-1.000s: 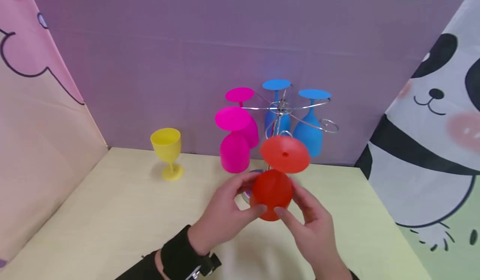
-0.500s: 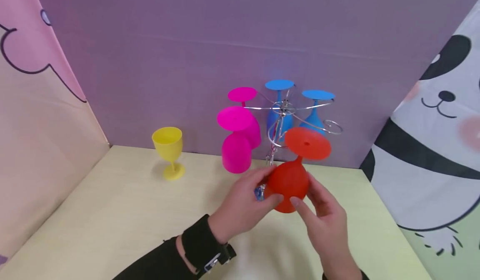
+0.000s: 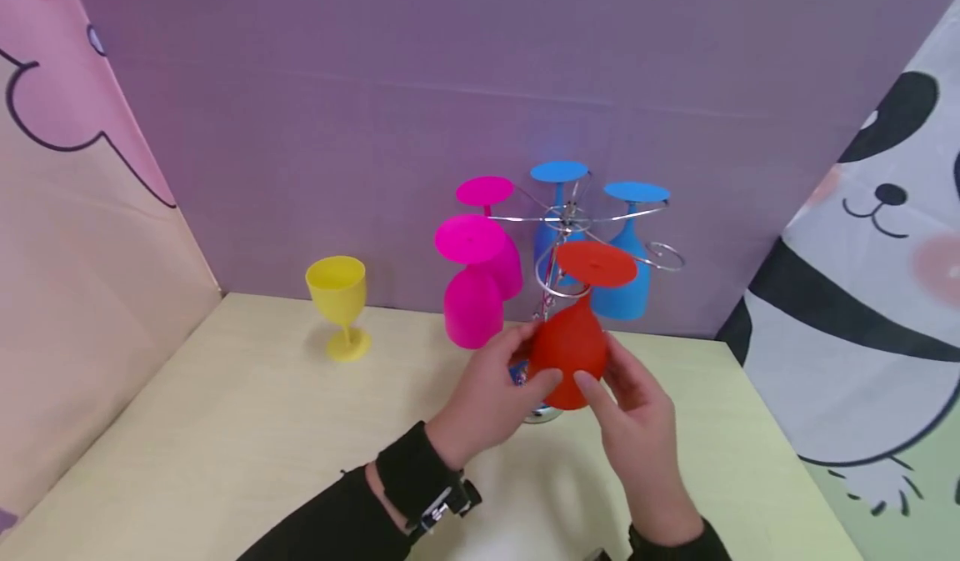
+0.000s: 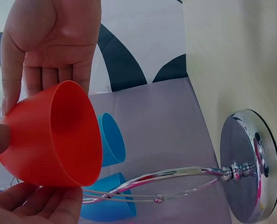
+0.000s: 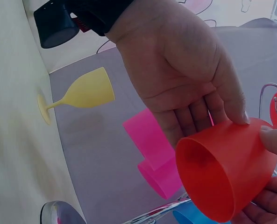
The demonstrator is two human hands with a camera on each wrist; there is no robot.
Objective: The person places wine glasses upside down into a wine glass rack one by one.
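Both hands hold a red goblet (image 3: 567, 357) upside down at the front of a chrome wire rack (image 4: 250, 163). My left hand (image 3: 487, 403) grips the bowl from the left, and my right hand (image 3: 641, 428) from the right, with thumbs on its near side. The round foot lies over a front wire loop; whether the stem sits inside it I cannot tell. In the left wrist view, the bowl's opening (image 4: 77, 133) faces the rack's base side. Two pink goblets (image 3: 472, 307) hang inverted on the left, and two blue goblets (image 3: 622, 290) at the back and right.
A yellow goblet (image 3: 337, 294) stands upright on the pale table (image 3: 262, 428), left of the rack. One curled wire loop (image 3: 664, 256) on the right holds nothing. A purple backdrop (image 3: 300, 127) rises behind, with a panda-print sheet (image 3: 862, 294) at right.
Both hands carried the red goblet rightward and up, then slightly back left and up toward the front loop. Its foot has become more level. The other goblets stay put.
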